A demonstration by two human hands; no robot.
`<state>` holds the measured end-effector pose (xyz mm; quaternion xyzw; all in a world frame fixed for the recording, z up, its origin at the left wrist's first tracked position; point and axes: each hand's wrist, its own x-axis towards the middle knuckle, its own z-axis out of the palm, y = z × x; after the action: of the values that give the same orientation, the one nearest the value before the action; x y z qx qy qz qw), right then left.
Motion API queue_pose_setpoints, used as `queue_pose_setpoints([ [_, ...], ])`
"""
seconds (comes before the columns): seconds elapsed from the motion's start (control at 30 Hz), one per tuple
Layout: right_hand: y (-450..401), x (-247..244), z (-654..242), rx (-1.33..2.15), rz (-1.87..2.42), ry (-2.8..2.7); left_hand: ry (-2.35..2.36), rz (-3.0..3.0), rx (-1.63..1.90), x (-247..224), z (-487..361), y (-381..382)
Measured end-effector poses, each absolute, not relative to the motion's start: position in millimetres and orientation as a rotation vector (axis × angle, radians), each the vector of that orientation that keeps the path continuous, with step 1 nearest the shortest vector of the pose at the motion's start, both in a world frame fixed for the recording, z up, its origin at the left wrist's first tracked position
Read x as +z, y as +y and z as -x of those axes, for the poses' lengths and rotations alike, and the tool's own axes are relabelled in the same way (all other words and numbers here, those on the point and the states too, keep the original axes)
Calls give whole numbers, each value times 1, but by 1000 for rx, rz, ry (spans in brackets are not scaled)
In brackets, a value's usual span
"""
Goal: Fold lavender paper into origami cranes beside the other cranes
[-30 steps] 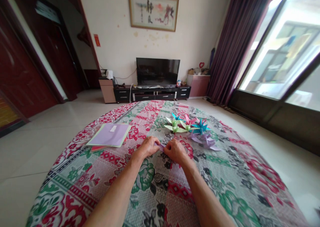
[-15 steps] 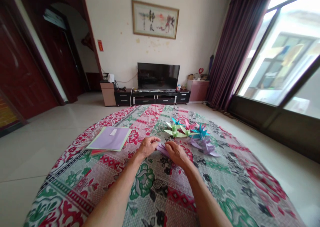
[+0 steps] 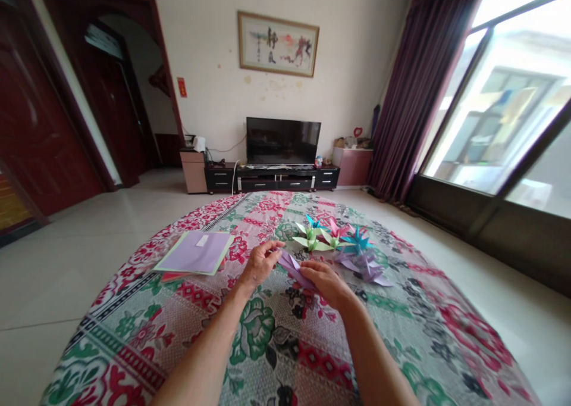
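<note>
A narrow folded piece of purple paper (image 3: pixel 292 266) is between my hands, above the middle of the table. My left hand (image 3: pixel 263 261) pinches its upper left end between thumb and fingers. On its lower right part my right hand (image 3: pixel 323 280) is closed, with fingers lying along the paper's edge. Just beyond my right hand sit folded paper cranes: purple cranes (image 3: pixel 366 266), green cranes (image 3: pixel 314 239), blue cranes (image 3: pixel 358 239) and pink cranes (image 3: pixel 335 227), grouped close together.
A stack of square paper sheets (image 3: pixel 191 254), purple on top with a small white piece on it, lies at the left. A patterned cloth (image 3: pixel 254 322) covers the round table. A television (image 3: pixel 283 141) stands on a low cabinet against the far wall.
My right hand has shifted slightly right and down along the folded purple paper, so more of it shows. My left hand still pinches the other end. The view has tipped up slightly.
</note>
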<state>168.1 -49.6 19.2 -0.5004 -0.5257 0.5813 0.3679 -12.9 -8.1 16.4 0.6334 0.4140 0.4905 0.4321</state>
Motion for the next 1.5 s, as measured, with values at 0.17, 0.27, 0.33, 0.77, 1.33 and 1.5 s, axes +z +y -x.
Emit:
queue_pose_setpoints([
  [0.17, -46, 16, -159, 1555, 1049, -1095, 948, -1318, 1253, 19, 8, -12],
  [0.27, -45, 17, -152, 1639, 896, -957, 897, -1275, 1181, 18, 7, -14],
  [0.33, -46, 18, -149, 1686, 840, -922, 841, -1348, 1103, 18, 7, -16],
  [0.77, -42, 7, -137, 1478, 954, -987, 873, -1417, 1094, 15, 4, -17],
  [1.33, -49, 14, -130, 212, 1092, -1598, 998, -1360, 1249, 10, 3, -11],
  [1.5, -48, 11, -127, 152, 1065, -1648, 961, -1382, 1252, 8, 3, -10],
])
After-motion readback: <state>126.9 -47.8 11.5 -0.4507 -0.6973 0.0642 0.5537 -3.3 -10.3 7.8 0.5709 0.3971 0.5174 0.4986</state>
